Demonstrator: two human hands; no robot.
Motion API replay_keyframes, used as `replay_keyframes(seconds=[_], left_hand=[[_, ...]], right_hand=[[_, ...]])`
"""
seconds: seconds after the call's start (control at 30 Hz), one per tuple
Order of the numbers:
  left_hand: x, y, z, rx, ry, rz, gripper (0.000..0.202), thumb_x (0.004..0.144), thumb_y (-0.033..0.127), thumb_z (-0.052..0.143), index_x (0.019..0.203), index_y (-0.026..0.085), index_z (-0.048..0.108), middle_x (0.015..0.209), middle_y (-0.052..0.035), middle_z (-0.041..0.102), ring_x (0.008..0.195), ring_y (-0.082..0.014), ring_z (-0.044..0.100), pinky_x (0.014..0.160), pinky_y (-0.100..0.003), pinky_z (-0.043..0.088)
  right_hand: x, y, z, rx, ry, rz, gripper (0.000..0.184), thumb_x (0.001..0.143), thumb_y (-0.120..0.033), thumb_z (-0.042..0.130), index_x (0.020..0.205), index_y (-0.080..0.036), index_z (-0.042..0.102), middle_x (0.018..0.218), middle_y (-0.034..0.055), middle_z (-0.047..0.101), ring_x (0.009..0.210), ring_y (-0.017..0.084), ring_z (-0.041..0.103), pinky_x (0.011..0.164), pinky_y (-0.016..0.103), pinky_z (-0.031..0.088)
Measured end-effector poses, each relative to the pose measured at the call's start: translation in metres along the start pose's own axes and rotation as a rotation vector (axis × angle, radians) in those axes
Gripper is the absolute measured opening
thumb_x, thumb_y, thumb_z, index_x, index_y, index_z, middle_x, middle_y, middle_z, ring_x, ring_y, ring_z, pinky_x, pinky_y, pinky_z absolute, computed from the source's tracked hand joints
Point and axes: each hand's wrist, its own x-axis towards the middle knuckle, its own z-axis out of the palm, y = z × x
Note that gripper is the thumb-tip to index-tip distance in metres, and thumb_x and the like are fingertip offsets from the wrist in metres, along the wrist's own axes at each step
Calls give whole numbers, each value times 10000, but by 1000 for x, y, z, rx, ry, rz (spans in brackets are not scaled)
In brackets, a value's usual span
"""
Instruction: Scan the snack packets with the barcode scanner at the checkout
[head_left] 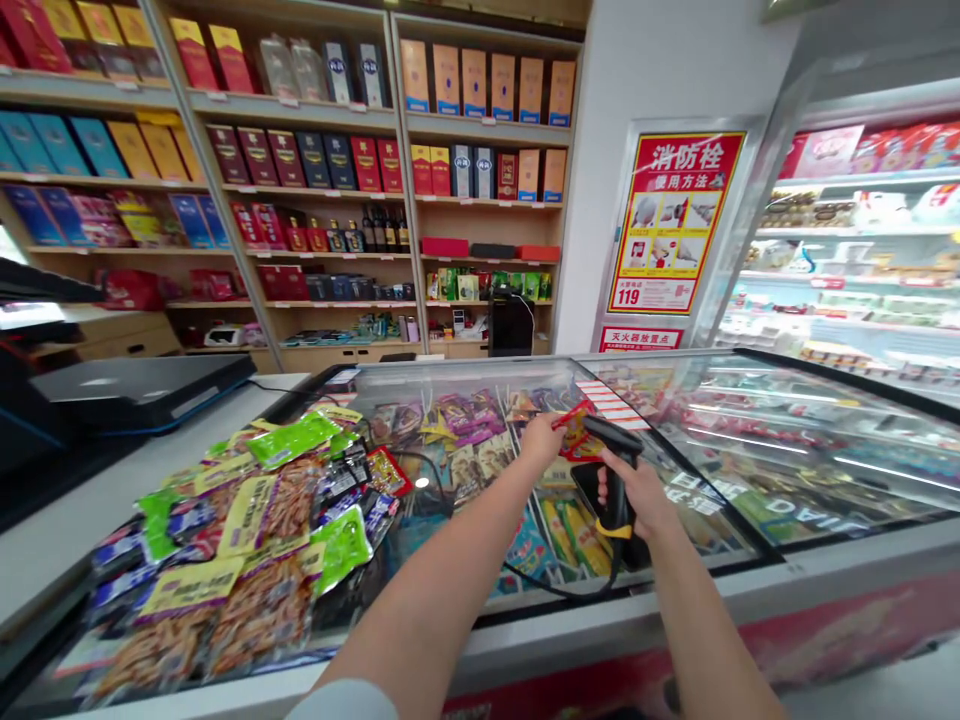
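Two hands up over a glass-top freezer (600, 625) — left hand (541, 440) pinches a small red-and-yellow snack packet (577, 432) by its edge between fingers and thumb, right hand (637, 490) wrapped closed around the grip of a black-and-yellow barcode scanner (616, 490). Scanner head sits just beside the packet, tilted toward it. Both look held above the glass, though exact clearance is hard to tell. Scanner cable (570, 595) loops down across the lid. Big pile of packaged snacks (240, 540) lies on the glass left of the hands, green and yellow labels on top; more packets show under the glass. Further left: counter (97, 560) with a laptop (142, 390). Behind: wooden shelves (300, 110) of boxes and bottles, a red fire hydrant sign (667, 222) on the wall, and a chilled display case (847, 250) at right.
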Motion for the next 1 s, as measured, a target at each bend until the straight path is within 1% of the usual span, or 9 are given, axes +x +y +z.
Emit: replay_keyframes(seconds=[0.17,0.27,0.37,0.43,0.53,0.67,0.8,0.9,1.0], left_hand=[[-10,2,-9,124,-52,-7,434,776,190,700,1208,239,701,1250,-120,694,1172,-259,632,1030,-390,468],[-16,-1,-18,104,-66,11,454,725,234,758,1177,240,713,1230,-125,696,1185,-278,620,1041,-398,467],[-21,-9,-32,80,-15,43,435,720,233,752,1153,222,717,1202,-119,697,1157,-253,627,1022,-358,480],[-23,-19,-51,117,65,39,394,742,215,721,1135,207,719,1246,-122,671,1166,-240,618,1022,-344,477],[-29,-39,-98,259,203,-37,325,781,196,668,1100,202,725,1325,-121,625,1213,-243,583,1048,-356,450],[-45,-75,-188,457,372,-232,329,808,244,652,1132,217,704,1345,-123,609,1214,-283,570,1026,-400,445],[-71,-115,-271,519,566,-332,330,780,277,721,1092,174,694,1161,-155,672,1151,-314,588,929,-399,487],[-90,-136,-309,509,645,-314,414,835,358,709,1178,141,630,1206,-139,633,1096,-268,607,907,-421,522],[-105,-147,-327,510,647,-333,421,906,397,629,1251,162,582,1254,-105,603,1078,-232,617,900,-442,545]], right_hand=[[1,4,2,-10,-25,16,384,604,-465,843,671,-198,574,498,-13,576,413,132,542,406,254,501],[2,6,5,-16,-28,29,373,612,-463,837,634,-197,576,493,-1,579,407,135,536,396,261,496],[2,6,9,-13,-56,51,363,614,-457,843,655,-197,594,506,4,597,414,144,544,396,269,500],[1,6,15,-13,-82,61,373,595,-449,859,670,-193,598,507,3,601,417,151,552,396,274,502],[-5,6,33,-4,-126,34,388,585,-443,867,655,-187,584,507,-6,594,404,140,543,389,261,487],[-15,10,69,-3,-194,-4,387,617,-452,841,617,-183,562,485,-12,569,388,124,525,392,246,477],[-24,16,106,-21,-284,6,390,594,-466,843,660,-194,570,487,-18,575,384,133,525,377,252,465],[-30,17,126,-67,-359,17,378,636,-484,813,629,-208,554,486,-15,572,397,139,533,401,265,472],[-36,16,139,-108,-419,7,334,687,-461,782,643,-226,550,497,-17,572,413,148,536,429,279,474]])
